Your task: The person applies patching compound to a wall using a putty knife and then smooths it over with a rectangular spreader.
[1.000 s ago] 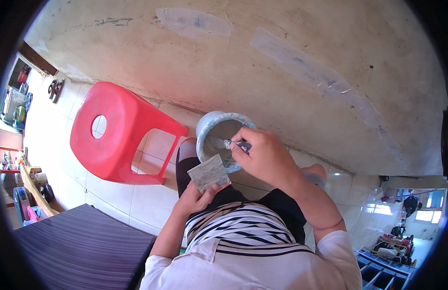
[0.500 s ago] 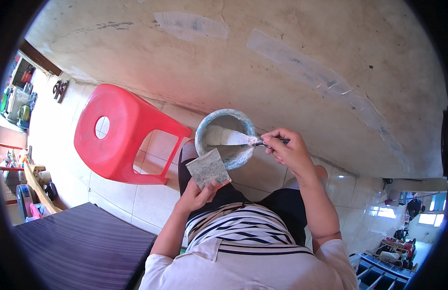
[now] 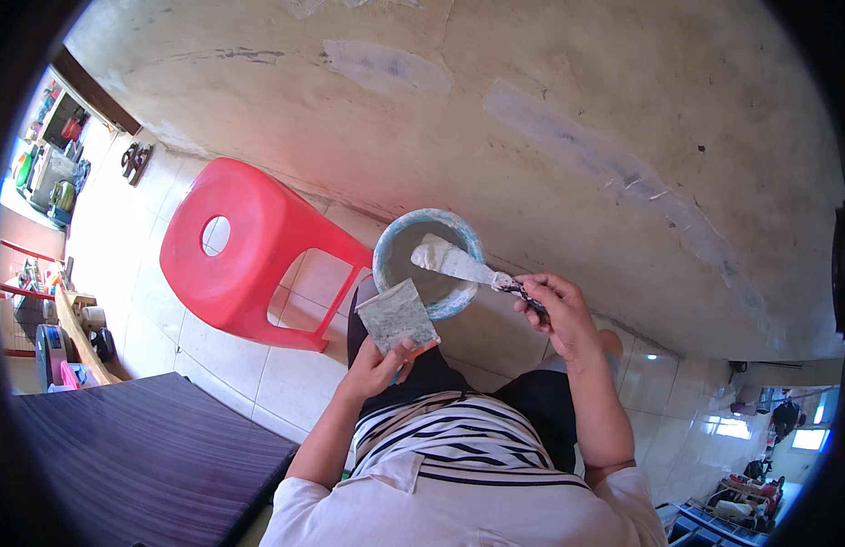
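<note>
My right hand [image 3: 552, 314] grips the dark handle of a putty knife [image 3: 451, 262]. Its blade carries white filler and hangs over a round blue-rimmed bowl [image 3: 392, 245] of grey-white paste, resting on my lap by my knee. My left hand [image 3: 377, 366] holds a flat square board [image 3: 395, 314] smeared with grey paste, just below and in front of the bowl. Ahead of me a beige wall [image 3: 550, 109] shows patches of pale filler.
A red plastic stool [image 3: 249, 251] stands on the white tiled floor [image 3: 158, 301] to my left, close to the bowl. A dark purple striped mat [image 3: 139, 456] lies at the lower left. Clutter and shelves sit at the far left and lower right edges.
My right hand drew back to the right and lifted the knife out of the bowl with filler on the blade. The left hand and board stayed near the bowl.
</note>
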Demonstrator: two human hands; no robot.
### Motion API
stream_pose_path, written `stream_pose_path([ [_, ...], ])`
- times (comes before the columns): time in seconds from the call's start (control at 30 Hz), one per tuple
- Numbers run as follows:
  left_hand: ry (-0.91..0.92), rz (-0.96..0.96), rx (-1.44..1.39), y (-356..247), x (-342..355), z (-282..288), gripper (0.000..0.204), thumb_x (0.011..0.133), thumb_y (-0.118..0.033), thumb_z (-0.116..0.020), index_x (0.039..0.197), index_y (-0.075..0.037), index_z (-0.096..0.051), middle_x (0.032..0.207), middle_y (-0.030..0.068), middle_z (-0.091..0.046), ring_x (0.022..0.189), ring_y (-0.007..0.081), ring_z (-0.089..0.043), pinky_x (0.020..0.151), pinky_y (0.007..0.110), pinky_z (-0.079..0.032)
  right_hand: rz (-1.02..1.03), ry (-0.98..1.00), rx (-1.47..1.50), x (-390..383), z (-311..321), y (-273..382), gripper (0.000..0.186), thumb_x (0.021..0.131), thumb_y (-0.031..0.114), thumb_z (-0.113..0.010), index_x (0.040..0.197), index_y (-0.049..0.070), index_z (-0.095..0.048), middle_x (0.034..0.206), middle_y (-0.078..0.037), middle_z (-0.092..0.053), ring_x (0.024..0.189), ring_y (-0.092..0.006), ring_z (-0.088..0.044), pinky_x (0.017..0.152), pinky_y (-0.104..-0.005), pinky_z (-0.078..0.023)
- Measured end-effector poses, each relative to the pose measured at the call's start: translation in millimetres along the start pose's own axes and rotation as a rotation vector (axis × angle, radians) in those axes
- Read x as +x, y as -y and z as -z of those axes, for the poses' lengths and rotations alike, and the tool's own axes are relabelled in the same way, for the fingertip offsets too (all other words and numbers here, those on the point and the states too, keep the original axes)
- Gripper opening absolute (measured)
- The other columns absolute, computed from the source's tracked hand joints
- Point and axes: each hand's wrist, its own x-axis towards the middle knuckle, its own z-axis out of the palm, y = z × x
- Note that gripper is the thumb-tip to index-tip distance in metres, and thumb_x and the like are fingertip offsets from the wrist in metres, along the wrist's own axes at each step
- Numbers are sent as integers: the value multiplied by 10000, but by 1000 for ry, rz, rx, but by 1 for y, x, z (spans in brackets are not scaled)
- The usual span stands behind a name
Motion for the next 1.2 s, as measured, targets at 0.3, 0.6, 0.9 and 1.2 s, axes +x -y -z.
stream_pose_path([
  [0.3, -17, -23, 19, -6, -2, -6, 296, 1016, -239, -486, 1157, 12, -553, 793, 46, -586, 510, 98, -480, 468, 249, -395, 40, -2, -32, 0, -3, -5, 216, 963, 180, -614, 1092, 15, -667, 782, -68, -668, 556, -40, -524, 449, -169, -352],
  [0.6, -25, -30, 53, -5, -4, -6, 316, 1022, -266, -475, 1117, 7, -602, 701, 20, -546, 480, 93, -467, 460, 253, -378, -29, -31, 9, 2, -4, -13, 215, 960, 189, -610, 1072, 12, -661, 760, -60, -647, 543, -47, -512, 435, -167, -343],
  [0.9, -34, -39, 21, -6, -7, -8, 341, 1028, -297, -479, 1129, 7, -594, 801, 39, -612, 493, 102, -487, 456, 248, -392, -20, 38, 173, -12, 0, -13, 221, 976, 180, -590, 1132, 27, -630, 796, -66, -659, 582, -67, -545, 453, -172, -363],
  [1.2, -8, -56, -54, -3, -9, -9, 331, 1020, -326, -504, 1118, -13, -550, 722, 37, -529, 505, 124, -514, 454, 258, -399, 230, 183, 214, 11, -49, 53, 256, 992, 244, -596, 1166, 57, -609, 832, -43, -649, 630, -68, -529, 490, -178, -371],
])
